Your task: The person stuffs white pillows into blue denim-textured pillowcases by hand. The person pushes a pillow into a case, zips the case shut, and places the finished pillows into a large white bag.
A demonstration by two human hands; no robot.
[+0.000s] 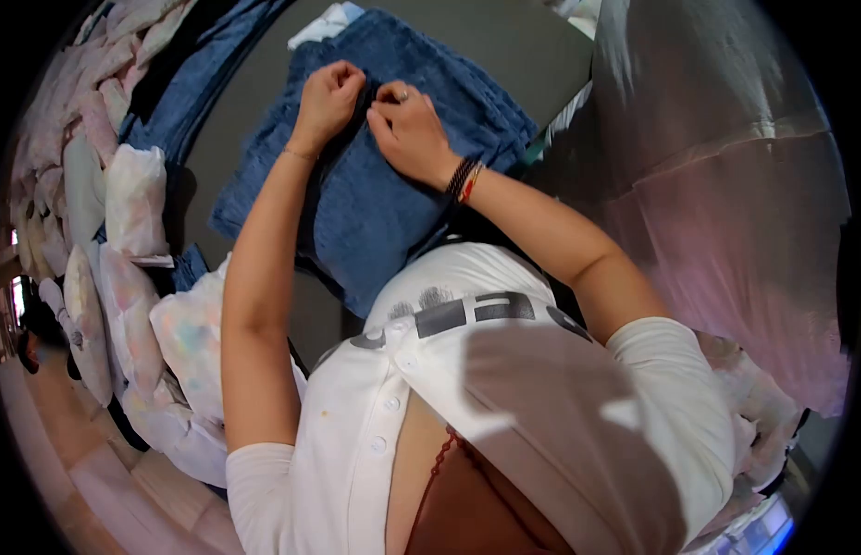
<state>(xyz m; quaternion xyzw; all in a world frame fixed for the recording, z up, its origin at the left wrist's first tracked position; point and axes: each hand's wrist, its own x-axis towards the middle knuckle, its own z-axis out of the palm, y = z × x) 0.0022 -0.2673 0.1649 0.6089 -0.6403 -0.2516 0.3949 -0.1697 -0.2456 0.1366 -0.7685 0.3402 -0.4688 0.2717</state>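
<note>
Blue denim jeans [379, 217] lie spread across a dark grey work surface [250, 120] in front of me, their lower part hanging toward my body. A dark gap or fold runs down between two parts of the denim. My left hand [330, 104] is closed over the upper part of the cloth, fingers curled and pinched beside that gap. Just across it, my right hand [410, 131] is also closed, thumb and fingers pinching at the denim. The hands are close together but apart. The exact bit of cloth between the fingertips is hidden.
More denim [194, 79] lies along the left side. Plastic-wrapped bundles of pale, patterned cloth [134, 199] are piled at the left. A large translucent plastic sheet or bag [717, 185] stands at the right. A small white cloth [324, 26] sits beyond the jeans.
</note>
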